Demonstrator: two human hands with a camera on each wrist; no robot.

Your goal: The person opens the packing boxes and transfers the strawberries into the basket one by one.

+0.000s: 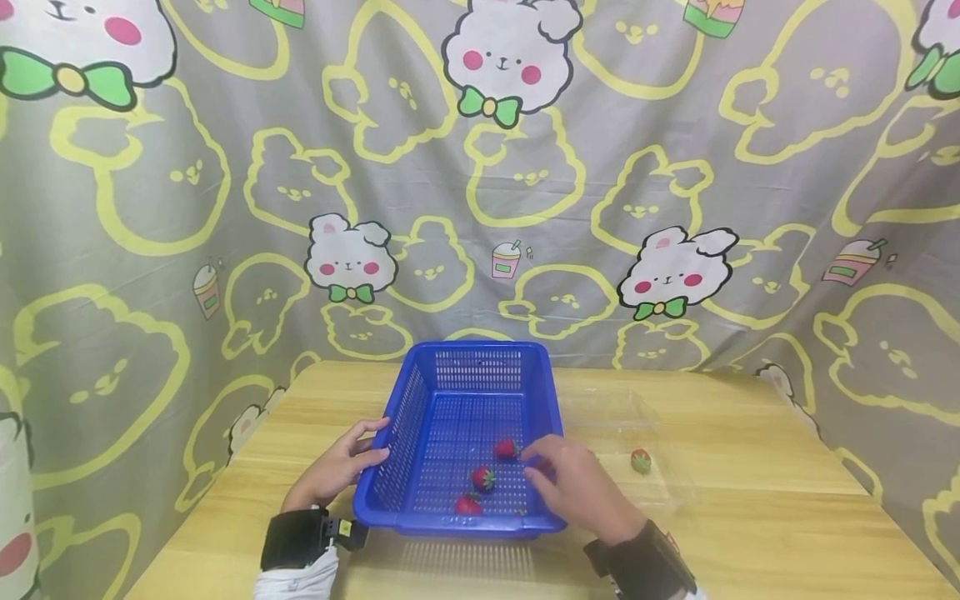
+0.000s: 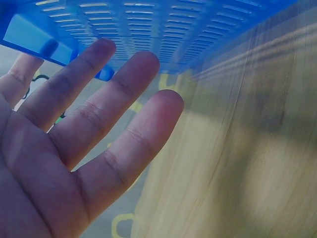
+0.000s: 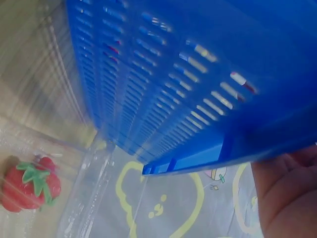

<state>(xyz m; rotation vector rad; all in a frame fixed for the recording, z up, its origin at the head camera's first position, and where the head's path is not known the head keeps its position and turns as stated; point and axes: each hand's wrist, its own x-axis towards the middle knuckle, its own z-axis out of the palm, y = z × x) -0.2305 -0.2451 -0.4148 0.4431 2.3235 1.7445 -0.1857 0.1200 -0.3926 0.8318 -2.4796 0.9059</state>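
My worry is with the right hand (image 1: 581, 483): it reaches over the near-side wall of the blue basket (image 1: 459, 433), and if that wrist dropped or pulled back carelessly it might drag the rim and tip the load. The left hand (image 1: 341, 462) looks a light brace, its fingers spread and straight by the outer wall, thumb at the rim, so the basket could skid if bumped from the right. Right thumb and forefinger stand a little apart with nothing seen between them; the other fingers I can't make out. Soft fruit could bruise, too, should those fingertips press down hard. Between the hands, the basket has three strawberries on its slotted floor: one (image 1: 505, 449) just beside the right fingertips, another (image 1: 482, 479) closer to the person, a third (image 1: 468, 505) by the front wall. Beyond the right hand, on the wooden surface (image 1: 772, 500), a clear tray (image 3: 89, 191) holds a strawberry (image 1: 641, 462), with another bit of red peeping out behind it.
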